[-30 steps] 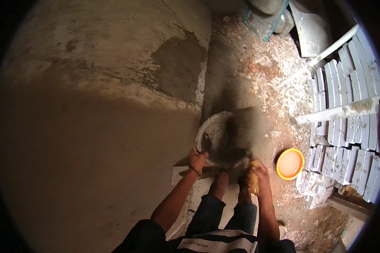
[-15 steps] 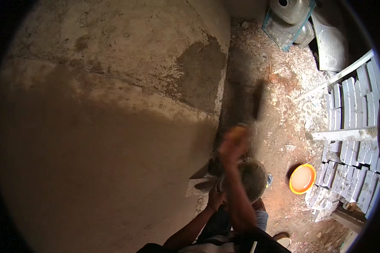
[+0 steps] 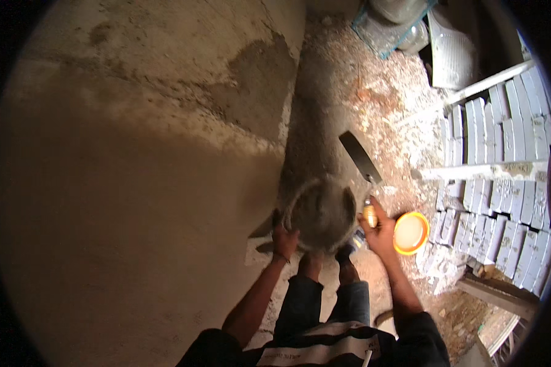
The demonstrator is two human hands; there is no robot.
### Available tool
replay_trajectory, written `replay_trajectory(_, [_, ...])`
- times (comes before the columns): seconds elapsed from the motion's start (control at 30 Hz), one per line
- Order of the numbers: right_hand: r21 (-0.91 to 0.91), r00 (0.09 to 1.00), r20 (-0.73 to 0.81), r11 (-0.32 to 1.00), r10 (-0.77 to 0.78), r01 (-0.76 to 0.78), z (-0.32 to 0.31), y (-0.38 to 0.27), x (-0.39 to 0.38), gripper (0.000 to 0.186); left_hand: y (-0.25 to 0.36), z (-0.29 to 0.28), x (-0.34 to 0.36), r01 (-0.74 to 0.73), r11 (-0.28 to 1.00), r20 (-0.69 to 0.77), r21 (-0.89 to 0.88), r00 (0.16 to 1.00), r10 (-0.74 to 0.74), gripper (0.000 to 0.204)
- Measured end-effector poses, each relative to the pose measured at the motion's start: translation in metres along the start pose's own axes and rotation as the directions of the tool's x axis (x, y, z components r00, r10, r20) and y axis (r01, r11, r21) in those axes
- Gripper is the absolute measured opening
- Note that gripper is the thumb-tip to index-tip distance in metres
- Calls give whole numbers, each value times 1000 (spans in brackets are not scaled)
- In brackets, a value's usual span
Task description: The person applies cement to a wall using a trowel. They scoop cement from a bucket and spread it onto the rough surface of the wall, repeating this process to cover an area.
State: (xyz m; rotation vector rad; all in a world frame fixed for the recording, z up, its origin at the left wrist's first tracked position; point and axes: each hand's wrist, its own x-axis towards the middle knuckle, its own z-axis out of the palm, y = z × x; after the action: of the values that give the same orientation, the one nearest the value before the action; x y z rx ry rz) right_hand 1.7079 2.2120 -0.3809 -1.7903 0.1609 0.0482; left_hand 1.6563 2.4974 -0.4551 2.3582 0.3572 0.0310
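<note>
My left hand grips the left rim of a round, dark basin, its thumb over the edge. Inside the basin is a grey, wet-looking mix, partly blurred. My right hand is closed round the wooden handle of a trowel, to the right of the basin. The trowel's long, flat, grey blade points away from me and to the left, apart from the basin. Beside my left hand, a dark pointed piece juts out by the wall; its kind is unclear.
A plastered wall fills the left, with a darker damp patch higher up. An orange-rimmed bowl of cloudy liquid stands right of my right hand. Stacked pale slabs and beams line the right; a clear-plastic bundle lies at the back.
My right hand has swung from over the basin back to the right, and the trowel now shows clearly. My left hand stays on the basin, which sits farther from my body.
</note>
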Motion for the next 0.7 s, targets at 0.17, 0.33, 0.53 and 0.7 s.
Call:
replay_trajectory(0.17, [-710, 883, 402, 692, 243, 133, -66, 10, -12, 56, 35, 11, 37, 210, 964, 203, -164, 963, -175, 68])
replay_trajectory(0.33, [-691, 882, 397, 714, 252, 107, 9, 62, 10, 45, 62, -7, 52, -6, 998, 229, -58, 973, 19, 65])
replay_trajectory(0.53, [110, 740, 566, 856, 364, -505, 31, 83, -30, 32, 146, -30, 69, 101, 983, 366, 151, 918, -151, 52])
replay_trajectory(0.7, [459, 515, 763, 235, 391, -857, 34, 45, -28, 20, 91, -12, 66, 23, 998, 212, -58, 977, -11, 54])
